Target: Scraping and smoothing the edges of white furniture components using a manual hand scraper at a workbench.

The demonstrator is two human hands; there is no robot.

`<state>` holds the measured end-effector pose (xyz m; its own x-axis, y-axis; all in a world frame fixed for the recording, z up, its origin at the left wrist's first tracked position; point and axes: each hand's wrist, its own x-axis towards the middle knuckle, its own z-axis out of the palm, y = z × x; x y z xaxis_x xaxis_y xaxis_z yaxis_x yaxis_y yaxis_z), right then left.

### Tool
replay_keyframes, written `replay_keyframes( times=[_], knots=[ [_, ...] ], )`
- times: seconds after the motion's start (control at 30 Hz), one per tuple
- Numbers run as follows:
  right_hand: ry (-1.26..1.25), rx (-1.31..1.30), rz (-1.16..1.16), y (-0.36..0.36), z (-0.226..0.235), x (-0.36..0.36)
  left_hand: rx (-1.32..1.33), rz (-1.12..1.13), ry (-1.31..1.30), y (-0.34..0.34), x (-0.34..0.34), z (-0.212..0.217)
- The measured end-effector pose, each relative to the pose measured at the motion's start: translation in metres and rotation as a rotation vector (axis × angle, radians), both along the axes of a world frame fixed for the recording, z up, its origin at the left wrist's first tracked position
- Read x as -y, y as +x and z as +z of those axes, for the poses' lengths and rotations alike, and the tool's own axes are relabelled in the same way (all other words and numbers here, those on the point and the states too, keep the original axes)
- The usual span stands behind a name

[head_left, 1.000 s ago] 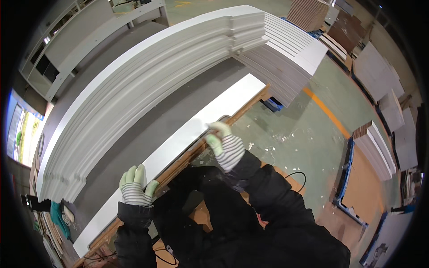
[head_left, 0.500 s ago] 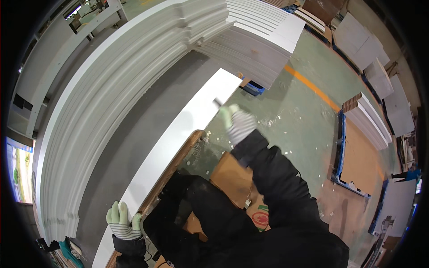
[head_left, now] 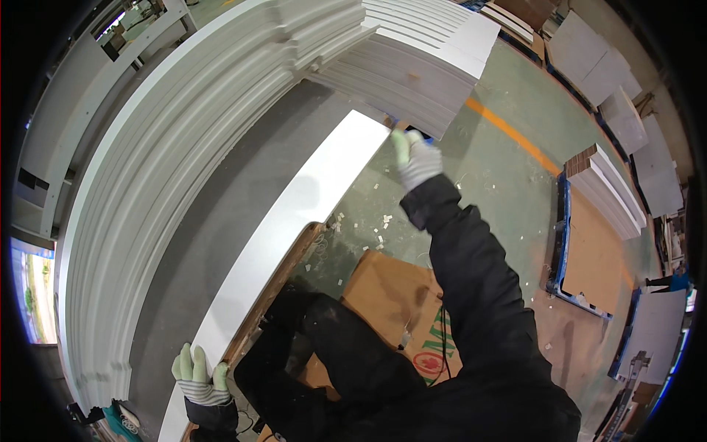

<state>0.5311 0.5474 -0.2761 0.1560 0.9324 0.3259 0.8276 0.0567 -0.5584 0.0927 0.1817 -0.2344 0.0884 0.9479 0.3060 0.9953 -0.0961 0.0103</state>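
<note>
White panel [head_left: 298,199]: along near edge of tabletop [head_left: 228,199] | left hand [head_left: 199,376]: part-open, fingers laid over panel toward its near end | right hand [head_left: 417,158]: curled beside panel's far corner, cannot tell if holding anything

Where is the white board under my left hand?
In the head view, the white board slants from lower left to upper centre along the dark grey surface, the left hand on its lower part and the right hand near its upper end.

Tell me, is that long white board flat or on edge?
Flat: the white board has its broad face turned up, and the left hand rests on it.
</note>
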Motion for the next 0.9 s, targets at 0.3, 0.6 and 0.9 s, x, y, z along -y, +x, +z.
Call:
replay_keyframes(
  times=[0.3, 0.6, 0.9],
  knots=[
    [-0.191, -0.601, 0.159, 0.005, -0.002, 0.007, -0.006, 0.014, 0.047, 0.006, 0.0, 0.005],
    [-0.085, -0.027, 0.927, -0.11, 0.031, 0.16, 0.034, 0.018, 0.069, 0.009, -0.001, 0.008],
    [-0.193, 0.331, 0.862, -0.091, 0.028, 0.14, 0.072, 0.014, 0.112, 0.019, -0.004, 0.008]
  ],
)
